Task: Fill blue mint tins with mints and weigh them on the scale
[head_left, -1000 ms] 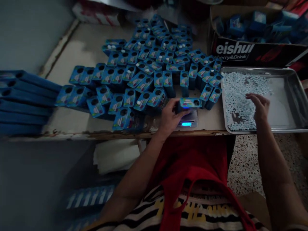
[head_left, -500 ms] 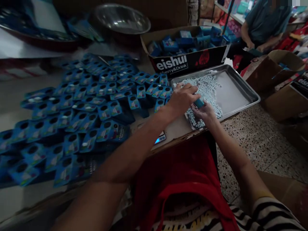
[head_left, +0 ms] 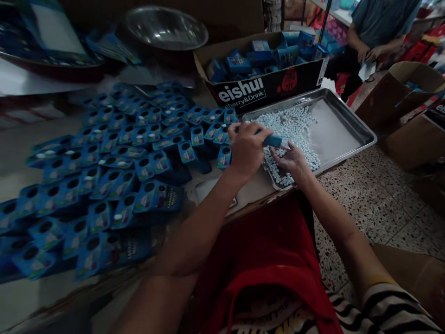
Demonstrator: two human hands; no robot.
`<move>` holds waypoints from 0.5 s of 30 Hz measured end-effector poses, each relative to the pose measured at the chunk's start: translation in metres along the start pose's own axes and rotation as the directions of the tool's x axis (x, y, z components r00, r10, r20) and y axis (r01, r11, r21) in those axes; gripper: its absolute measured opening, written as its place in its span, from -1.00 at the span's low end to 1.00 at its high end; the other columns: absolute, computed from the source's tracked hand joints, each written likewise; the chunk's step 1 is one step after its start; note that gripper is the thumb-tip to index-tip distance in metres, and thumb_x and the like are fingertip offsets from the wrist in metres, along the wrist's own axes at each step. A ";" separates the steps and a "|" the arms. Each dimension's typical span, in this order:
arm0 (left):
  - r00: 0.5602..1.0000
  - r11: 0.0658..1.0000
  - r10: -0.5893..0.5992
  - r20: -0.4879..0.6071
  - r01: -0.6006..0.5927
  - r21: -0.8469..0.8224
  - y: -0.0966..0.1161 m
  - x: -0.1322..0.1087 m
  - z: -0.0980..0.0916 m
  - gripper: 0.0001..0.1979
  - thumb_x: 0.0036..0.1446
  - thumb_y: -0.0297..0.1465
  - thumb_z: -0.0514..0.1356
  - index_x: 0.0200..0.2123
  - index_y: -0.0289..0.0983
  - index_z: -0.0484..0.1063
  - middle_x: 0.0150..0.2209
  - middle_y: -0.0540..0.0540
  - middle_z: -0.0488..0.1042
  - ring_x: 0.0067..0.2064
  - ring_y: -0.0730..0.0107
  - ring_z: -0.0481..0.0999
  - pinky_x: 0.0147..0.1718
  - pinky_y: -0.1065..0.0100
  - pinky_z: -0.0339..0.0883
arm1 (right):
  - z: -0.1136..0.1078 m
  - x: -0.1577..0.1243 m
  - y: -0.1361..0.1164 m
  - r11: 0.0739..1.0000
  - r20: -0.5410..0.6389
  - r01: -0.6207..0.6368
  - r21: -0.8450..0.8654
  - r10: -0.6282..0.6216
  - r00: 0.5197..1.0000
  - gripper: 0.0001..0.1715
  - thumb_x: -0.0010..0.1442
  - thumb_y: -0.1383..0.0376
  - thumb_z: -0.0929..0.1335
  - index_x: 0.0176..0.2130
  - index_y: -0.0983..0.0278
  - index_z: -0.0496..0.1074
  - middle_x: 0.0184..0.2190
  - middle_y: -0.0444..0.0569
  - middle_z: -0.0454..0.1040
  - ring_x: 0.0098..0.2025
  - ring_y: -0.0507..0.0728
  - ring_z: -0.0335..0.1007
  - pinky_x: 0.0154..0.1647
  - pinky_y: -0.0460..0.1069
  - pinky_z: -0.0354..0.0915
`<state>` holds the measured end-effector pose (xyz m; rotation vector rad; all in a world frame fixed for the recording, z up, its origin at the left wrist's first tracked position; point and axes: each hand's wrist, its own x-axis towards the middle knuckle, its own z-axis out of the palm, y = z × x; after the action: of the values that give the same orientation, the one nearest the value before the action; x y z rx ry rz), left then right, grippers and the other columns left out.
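Observation:
My left hand (head_left: pixel 248 146) is wrapped round a small blue box (head_left: pixel 273 139), held tilted above the near left part of a metal tray (head_left: pixel 351 160). Many small pale-blue round candies (head_left: pixel 295 121) cover the tray's left half. Palm up, my right hand (head_left: pixel 290 160) is apart from the box, its fingers spread over the candies. Left of my left hand, rows of blue boxes (head_left: pixel 146 162) with round holes in their tops stand on the table, some with pale candies at the holes. A small scale (head_left: pixel 208 188) lies partly under my left forearm.
Behind the tray stands a black-printed carton (head_left: pixel 271 88) holding several blue boxes. A steel bowl (head_left: pixel 167 28) is at the back. Another person (head_left: pixel 378 32) sits at the far right, hands on a small item. An open cardboard box (head_left: pixel 385 97) stands right of the tray.
My left hand has drawn the blue box left and up, away from my right hand. My right hand has opened with its palm up. The scale shows more from under my forearm.

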<state>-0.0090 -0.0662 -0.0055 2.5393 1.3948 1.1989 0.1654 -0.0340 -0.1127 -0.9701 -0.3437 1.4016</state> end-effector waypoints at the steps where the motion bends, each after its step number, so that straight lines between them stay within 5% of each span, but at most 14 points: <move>1: 0.998 0.998 -0.057 -0.041 0.056 -0.042 -0.003 -0.004 -0.006 -0.75 0.35 -0.45 0.33 0.04 -0.05 0.65 0.02 -0.13 0.66 0.14 -0.03 0.61 0.36 -0.23 0.37 | 0.002 -0.004 -0.005 0.998 -0.004 -0.059 -0.017 0.059 0.998 -0.39 0.48 -0.03 0.51 0.31 0.25 0.51 0.18 0.13 0.58 0.12 0.33 0.59 0.01 0.29 0.67; 4: 0.942 0.932 -0.300 -0.149 0.255 -0.258 -0.008 -0.026 -0.033 -0.58 0.20 -0.34 0.51 0.12 -0.12 0.60 0.02 -0.11 0.66 0.09 0.00 0.66 0.20 -0.02 0.55 | 0.005 -0.022 -0.029 0.968 0.019 -0.235 -0.088 0.238 0.971 -0.53 0.51 0.04 0.50 0.22 0.28 0.55 0.08 0.08 0.61 -0.03 0.22 0.62 -0.10 0.16 0.66; 7: 0.810 0.755 -0.557 -0.183 0.402 -0.518 -0.009 -0.065 -0.067 -0.46 0.08 -0.30 0.58 0.10 -0.20 0.56 -0.02 -0.07 0.66 0.01 0.11 0.69 0.08 0.14 0.61 | 0.007 -0.039 -0.060 0.948 0.057 -0.267 -0.173 0.280 0.958 -0.90 0.51 0.32 0.47 -0.11 0.32 0.53 -0.30 -0.13 0.53 -0.44 -0.05 0.36 -0.49 -0.18 0.33; 10: 0.692 0.614 -0.697 -0.188 0.440 -0.655 -0.014 -0.113 -0.092 -0.45 -0.02 -0.29 0.62 0.02 -0.19 0.54 -0.05 -0.03 0.66 -0.01 0.20 0.68 0.06 0.23 0.60 | 0.008 -0.047 -0.087 0.931 0.081 -0.249 -0.267 0.279 0.957 -0.79 0.38 0.44 0.52 -0.26 0.29 0.45 -0.52 -0.25 0.38 -0.61 -0.13 0.07 -0.66 -0.25 0.00; 15: 0.579 0.401 -0.812 -0.075 0.459 -0.793 -0.046 -0.175 -0.084 -0.41 -0.12 -0.23 0.61 -0.08 -0.18 0.43 -0.10 -0.01 0.62 -0.06 0.27 0.67 0.08 0.24 0.60 | 0.015 -0.047 -0.110 0.876 0.079 -0.294 -0.382 0.348 0.934 -0.69 0.29 0.48 0.51 -0.36 0.25 0.36 -0.62 -0.28 0.27 -0.66 -0.13 0.01 -0.70 -0.26 -0.05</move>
<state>-0.1488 -0.1930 -0.0696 0.9943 1.3773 1.7126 0.2190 -0.0589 -0.0074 -1.2756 -0.5883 1.7586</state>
